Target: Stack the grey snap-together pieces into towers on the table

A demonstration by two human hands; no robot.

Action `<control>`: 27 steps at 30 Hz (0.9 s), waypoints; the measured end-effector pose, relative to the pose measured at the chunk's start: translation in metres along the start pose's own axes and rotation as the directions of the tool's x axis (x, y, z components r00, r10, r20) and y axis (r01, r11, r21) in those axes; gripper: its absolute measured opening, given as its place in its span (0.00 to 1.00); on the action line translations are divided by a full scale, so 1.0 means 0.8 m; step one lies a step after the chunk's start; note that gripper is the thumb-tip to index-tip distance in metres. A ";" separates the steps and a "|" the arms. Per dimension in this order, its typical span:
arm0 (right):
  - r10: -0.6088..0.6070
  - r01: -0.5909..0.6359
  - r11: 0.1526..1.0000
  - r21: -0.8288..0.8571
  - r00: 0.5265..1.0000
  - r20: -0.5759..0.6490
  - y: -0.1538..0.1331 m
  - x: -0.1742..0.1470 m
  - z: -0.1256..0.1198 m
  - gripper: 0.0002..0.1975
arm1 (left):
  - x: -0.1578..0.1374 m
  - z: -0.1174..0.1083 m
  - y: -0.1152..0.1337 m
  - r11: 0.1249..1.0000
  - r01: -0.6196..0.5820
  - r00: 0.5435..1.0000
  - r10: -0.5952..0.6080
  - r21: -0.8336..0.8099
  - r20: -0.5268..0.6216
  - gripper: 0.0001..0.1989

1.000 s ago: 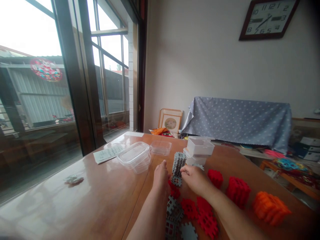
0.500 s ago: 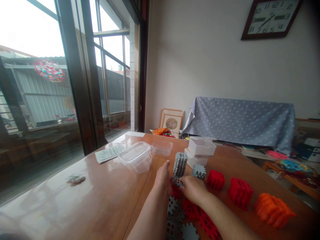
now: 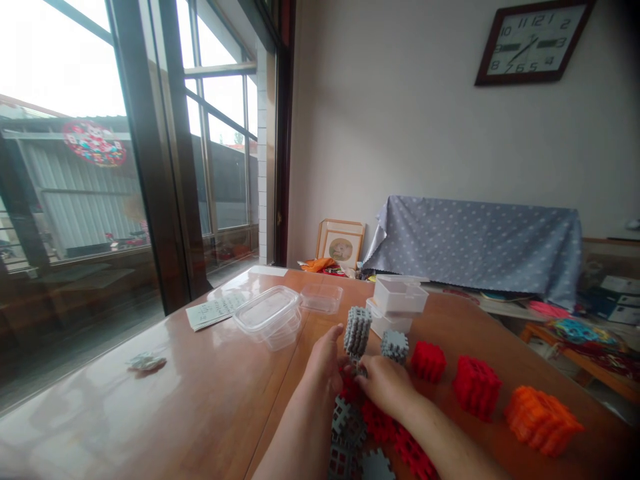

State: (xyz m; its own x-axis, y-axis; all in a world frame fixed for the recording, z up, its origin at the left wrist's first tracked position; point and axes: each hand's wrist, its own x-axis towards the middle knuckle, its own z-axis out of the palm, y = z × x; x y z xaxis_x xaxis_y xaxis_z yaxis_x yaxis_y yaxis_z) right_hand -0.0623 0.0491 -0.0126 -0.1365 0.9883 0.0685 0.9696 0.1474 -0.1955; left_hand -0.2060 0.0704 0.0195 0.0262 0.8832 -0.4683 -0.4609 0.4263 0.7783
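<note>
A glossy brown wooden table (image 3: 210, 400) is seen from above, with two bare hands reached over its middle. By the right hand (image 3: 385, 381), its fingers bent inward, the edge of a small gray grid piece (image 3: 357, 368) is pinched. The left hand (image 3: 326, 359) is held just beside that piece, thumb pointed up; its other fingers are mostly hidden, so whether they are open or closed cannot be told. Just beyond the fingertips a tall gray stack (image 3: 358, 329) of toothed pieces is seen, nearly upright, with the small piece at its foot. Below the hands, loose gray pieces (image 3: 349, 423) and loose red pieces (image 3: 414, 455) are spread, partly covered by the right forearm. To the right, a row is formed by a shorter gray stack (image 3: 395, 345), a small red stack (image 3: 429, 361), a larger red stack (image 3: 477, 388) and an orange stack (image 3: 543, 420). Behind the gray stacks, two translucent white boxes (image 3: 399, 295) are set one on the other. Farther left are placed clear lidded containers (image 3: 269, 312), a shallow clear tray (image 3: 321, 299) and a handwritten paper (image 3: 211, 314). On the wall behind, a square clock (image 3: 535, 43) is hung above a blue-gray dotted cloth (image 3: 475, 243)
</note>
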 end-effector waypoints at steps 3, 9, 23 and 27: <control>0.002 -0.002 1.000 0.002 1.000 -0.014 0.000 -0.001 0.000 0.09 | -0.002 0.002 0.003 0.999 0.033 0.999 -0.033 0.010 -0.013 0.33; -0.007 0.006 1.000 -0.025 0.999 -0.054 -0.005 -0.006 -0.006 0.10 | -0.001 0.001 0.001 1.000 0.017 0.999 -0.017 0.009 -0.027 0.30; 0.053 -0.010 0.982 0.190 0.974 -0.221 -0.001 -0.028 -0.039 0.13 | -0.003 -0.003 -0.010 0.968 -0.213 0.975 0.203 0.135 0.089 0.21; 0.168 0.056 0.661 0.748 0.961 -0.221 0.017 -0.028 -0.035 0.16 | -0.009 0.000 -0.011 0.962 -0.239 0.967 0.224 0.129 0.120 0.20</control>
State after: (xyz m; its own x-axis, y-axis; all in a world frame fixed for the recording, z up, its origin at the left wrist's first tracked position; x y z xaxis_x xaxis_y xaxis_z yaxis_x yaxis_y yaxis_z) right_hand -0.0404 0.0280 0.0110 0.0766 0.9655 0.2488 0.4814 0.1827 -0.8573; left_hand -0.2023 0.0604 0.0158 0.0280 0.9732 -0.2284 -0.3355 0.2244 0.9149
